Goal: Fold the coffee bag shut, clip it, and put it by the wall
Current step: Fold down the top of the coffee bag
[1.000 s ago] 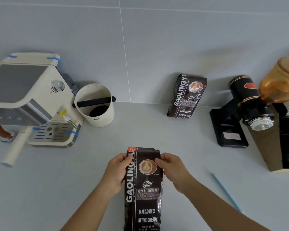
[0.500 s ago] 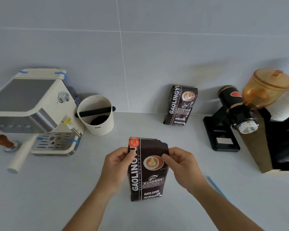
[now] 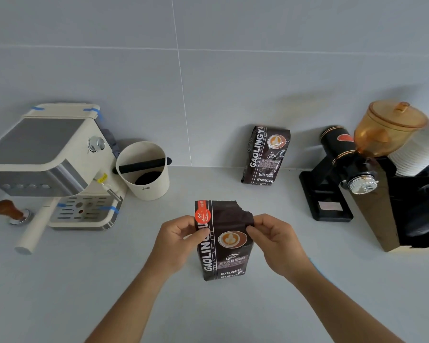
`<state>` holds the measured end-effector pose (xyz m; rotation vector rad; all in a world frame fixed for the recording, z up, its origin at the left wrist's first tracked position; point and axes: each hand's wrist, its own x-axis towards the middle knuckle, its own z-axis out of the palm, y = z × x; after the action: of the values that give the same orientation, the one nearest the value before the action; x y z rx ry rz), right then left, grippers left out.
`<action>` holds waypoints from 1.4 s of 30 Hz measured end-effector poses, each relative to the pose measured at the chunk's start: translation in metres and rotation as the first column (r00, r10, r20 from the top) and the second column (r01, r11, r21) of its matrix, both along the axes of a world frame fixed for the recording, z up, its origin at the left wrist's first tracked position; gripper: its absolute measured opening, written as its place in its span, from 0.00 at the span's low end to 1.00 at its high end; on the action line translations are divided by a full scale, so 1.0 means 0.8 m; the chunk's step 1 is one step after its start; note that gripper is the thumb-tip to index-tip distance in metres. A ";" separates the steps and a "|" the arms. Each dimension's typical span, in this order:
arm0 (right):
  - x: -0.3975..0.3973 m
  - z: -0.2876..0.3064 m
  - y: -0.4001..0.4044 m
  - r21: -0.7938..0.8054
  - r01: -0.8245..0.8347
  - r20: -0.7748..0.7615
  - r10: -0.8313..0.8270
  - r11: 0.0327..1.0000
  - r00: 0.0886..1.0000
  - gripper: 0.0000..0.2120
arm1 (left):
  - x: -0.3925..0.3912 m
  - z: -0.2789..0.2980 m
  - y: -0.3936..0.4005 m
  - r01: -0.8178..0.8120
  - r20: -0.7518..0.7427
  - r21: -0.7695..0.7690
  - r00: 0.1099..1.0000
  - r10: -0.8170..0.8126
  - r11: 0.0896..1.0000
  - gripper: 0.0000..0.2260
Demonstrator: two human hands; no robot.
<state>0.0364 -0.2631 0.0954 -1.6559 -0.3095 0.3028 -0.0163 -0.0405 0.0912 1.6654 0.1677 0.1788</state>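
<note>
Bag in hand: coffee bag (image 3: 224, 243) is standing upright on the counter (image 3: 60, 293), near-centre, w/ its base resting on the surface; judged so both hands are freed to work the top instead of carrying weight.

Left hand: left hand (image 3: 177, 240) is pinching the bag's upper left edge, thumb on the front by the red seal, fingers curling behind.

Right hand: right hand (image 3: 274, 237) is gripping the upper right corner, fingertips pressing the foil inward; that corner is already looking crumpled & bent.

Bag vs hands: bag is sitting between the two hands, touching both; its open top strip is rising just above the knuckles, toward the far side.

Why this hold: a grip at both top corners is prob. setting up the first fold-down of the mouth; fold not yet made.

Clip: no clip is showing clearly. A thin pale-blue strip (image 3: 316, 267) is peeking out on the counter beside the right forearm; cannot tell what it is.

Second bag: another coffee bag (image 3: 265, 155) is leaning against the tiled wall (image 3: 208, 82), far-centre, well apart from the hands; prob. marking the spot where this one is meant to go.

Surroundings: espresso machine (image 3: 50, 164) & knock box (image 3: 144, 170) are standing far-left; grinder (image 3: 342, 169) far-right. Path to the wall is looking unobstructed.

Stage: early; fold, clip & placing all remaining.
</note>
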 end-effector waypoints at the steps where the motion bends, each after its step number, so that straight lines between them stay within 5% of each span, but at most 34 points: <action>1: 0.000 0.000 0.001 0.007 0.003 0.017 -0.003 1.000 1.000 0.18 | 0.001 0.001 0.002 0.017 0.017 0.024 1.000 -0.017 1.000 0.04; 7: 0.009 -0.006 -0.008 -0.102 -0.047 0.076 0.055 0.994 0.996 0.14 | 0.002 -0.005 0.004 0.077 0.053 0.028 0.996 -0.079 0.997 0.02; 14: 0.021 -0.020 -0.005 -0.246 -0.111 -0.065 0.097 0.963 0.993 0.05 | 0.003 -0.010 0.008 0.094 -0.026 -0.004 0.995 -0.094 0.996 0.06; 22: 0.024 -0.029 0.003 -0.197 -0.055 0.004 0.057 0.979 0.998 0.07 | 0.001 -0.012 0.003 0.131 -0.117 0.178 0.987 -0.112 0.975 0.15; 30: 0.022 -0.037 -0.009 -0.136 -0.115 -0.032 0.111 0.984 0.993 0.04 | -0.002 -0.023 -0.003 0.142 -0.090 0.203 0.988 -0.126 0.969 0.10; 36: 0.020 -0.027 -0.007 -0.092 0.004 0.069 0.002 0.996 0.998 0.09 | 0.016 -0.010 -0.008 0.094 -0.030 0.201 0.996 -0.089 0.975 0.16; 42: 0.010 -0.048 -0.010 -0.016 0.159 0.029 -0.158 0.987 0.987 0.09 | 0.016 -0.025 -0.012 0.003 -0.065 0.372 0.998 0.023 0.928 0.16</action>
<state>0.0447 -0.2713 0.0572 -1.6926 -0.1943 0.1636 -0.0036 -0.0502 0.0709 2.0519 0.2028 0.1688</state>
